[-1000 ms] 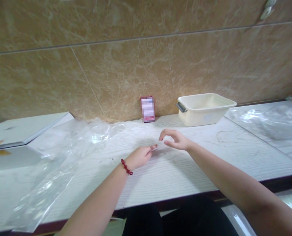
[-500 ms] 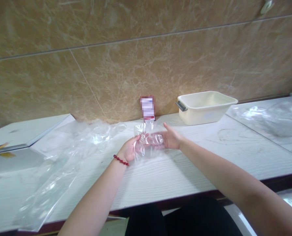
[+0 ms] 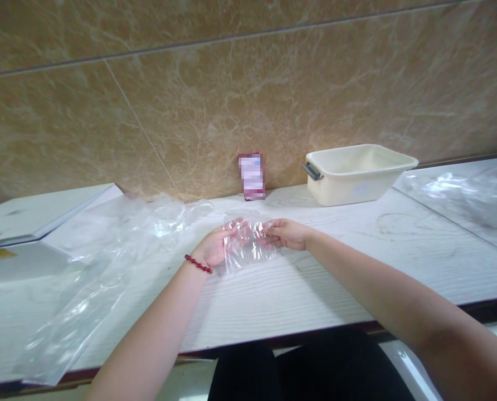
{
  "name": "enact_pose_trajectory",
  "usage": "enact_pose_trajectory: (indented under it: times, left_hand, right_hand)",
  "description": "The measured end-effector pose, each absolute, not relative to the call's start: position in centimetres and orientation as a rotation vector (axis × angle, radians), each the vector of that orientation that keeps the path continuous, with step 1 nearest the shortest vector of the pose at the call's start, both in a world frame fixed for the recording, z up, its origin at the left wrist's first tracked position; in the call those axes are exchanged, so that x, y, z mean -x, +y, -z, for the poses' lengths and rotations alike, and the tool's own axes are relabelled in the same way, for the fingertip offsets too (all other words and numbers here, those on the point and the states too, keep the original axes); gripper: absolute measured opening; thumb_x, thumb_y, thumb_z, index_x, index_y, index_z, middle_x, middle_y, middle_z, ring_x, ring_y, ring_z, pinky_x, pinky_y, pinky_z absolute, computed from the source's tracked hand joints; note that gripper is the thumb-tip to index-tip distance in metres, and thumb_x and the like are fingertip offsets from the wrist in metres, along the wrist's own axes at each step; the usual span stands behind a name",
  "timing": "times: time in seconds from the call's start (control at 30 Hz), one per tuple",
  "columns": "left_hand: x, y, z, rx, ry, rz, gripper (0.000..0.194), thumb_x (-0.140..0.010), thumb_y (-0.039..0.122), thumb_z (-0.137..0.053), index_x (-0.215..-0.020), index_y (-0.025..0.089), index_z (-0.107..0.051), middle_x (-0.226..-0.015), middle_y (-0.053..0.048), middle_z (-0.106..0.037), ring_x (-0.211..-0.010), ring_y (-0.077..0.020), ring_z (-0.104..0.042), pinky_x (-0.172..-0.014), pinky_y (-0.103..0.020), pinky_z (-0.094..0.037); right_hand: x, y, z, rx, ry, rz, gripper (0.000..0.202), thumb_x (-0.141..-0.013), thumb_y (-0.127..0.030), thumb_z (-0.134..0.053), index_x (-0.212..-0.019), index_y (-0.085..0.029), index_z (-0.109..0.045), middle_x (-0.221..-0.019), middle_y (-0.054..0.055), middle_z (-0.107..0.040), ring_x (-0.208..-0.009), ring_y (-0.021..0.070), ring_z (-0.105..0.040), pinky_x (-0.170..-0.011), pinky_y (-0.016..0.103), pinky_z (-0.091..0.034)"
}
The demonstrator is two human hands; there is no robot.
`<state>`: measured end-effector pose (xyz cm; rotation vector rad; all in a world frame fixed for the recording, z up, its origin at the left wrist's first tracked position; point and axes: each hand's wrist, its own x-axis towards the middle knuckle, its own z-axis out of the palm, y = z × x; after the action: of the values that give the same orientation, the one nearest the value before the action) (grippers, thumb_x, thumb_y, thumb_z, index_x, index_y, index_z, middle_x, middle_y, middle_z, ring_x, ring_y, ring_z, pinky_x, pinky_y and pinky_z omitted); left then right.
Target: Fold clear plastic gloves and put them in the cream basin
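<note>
"Which step is in hand?"
"You're handling a clear plastic piece (image 3: 248, 256), perhaps a bag, held up between both hands above the bench (image 3: 273, 317). Your left hand (image 3: 215, 248) holds its left side, thumb in front; your right hand (image 3: 290, 234) has fingers closed at its right edge."

"What would the next move call for?"
"Light fingers, I'd judge: film that thin could slip or crease on you."

"And the surface, the room?"
"Your bench is pale, with wood grain. Loose plastic (image 3: 156, 223) lies to your left by a white box (image 3: 48, 209). A cream tub (image 3: 349, 189) stands beyond your right hand, near the brown marbled wall (image 3: 190, 111)."
</note>
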<state>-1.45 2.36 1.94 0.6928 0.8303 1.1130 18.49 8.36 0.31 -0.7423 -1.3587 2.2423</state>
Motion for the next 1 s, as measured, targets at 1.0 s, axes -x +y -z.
enact_pose_trajectory:
  times: [1.0]
  left_hand:
    - [1.4,1.8,-1.8,-0.913,0.94,-1.031,0.054,-0.061,0.002,-0.061,-0.108,0.026,-0.048,-0.077,0.001,-0.061,-0.065,-0.0083,-0.056,-0.062,-0.02,-0.044]
  right_hand:
    - [-18.4,8.4,-0.7,0.727,-1.338,-2.003,0.004,-0.061,-0.011,-0.058,-0.058,-0.013,-0.055,-0.06,0.0,-0.059,-0.048,0.0056,-0.05,-0.044,0.016,-0.041]
